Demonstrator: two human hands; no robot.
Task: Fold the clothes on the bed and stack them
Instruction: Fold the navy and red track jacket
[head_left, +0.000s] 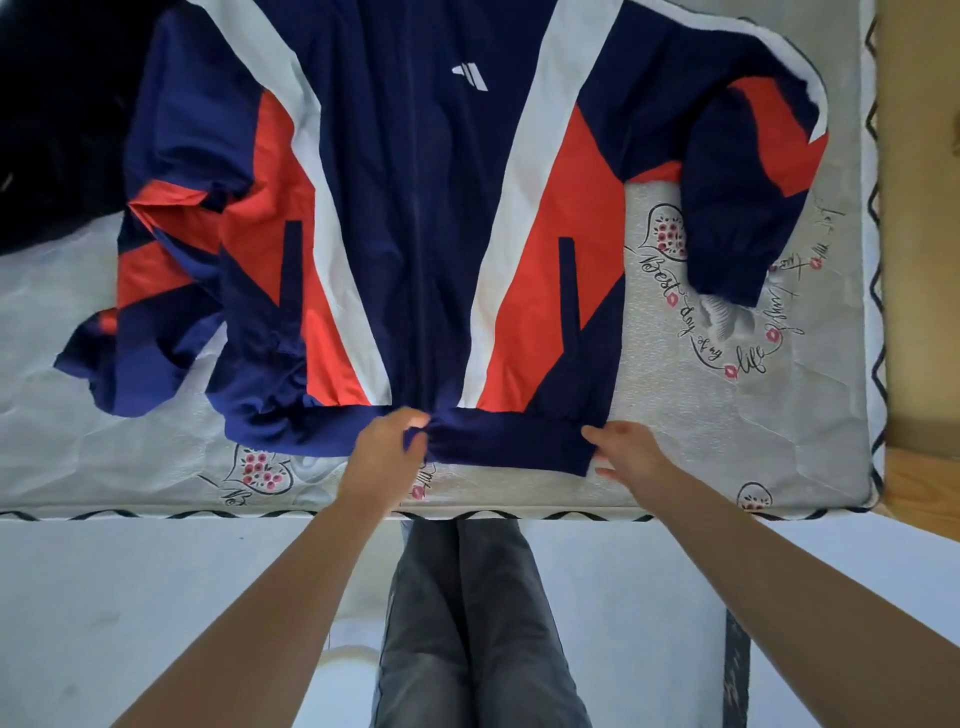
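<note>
Jacket (415, 218) lies front-up, spread on the mattress (727, 415), hem at the near edge. Left hand (382, 449) pinches the hem at its middle; right hand (626, 447) grips the hem's right corner. A dark garment (47, 130) lies beyond the jacket's crumpled left sleeve (150, 291), touching it.
</note>
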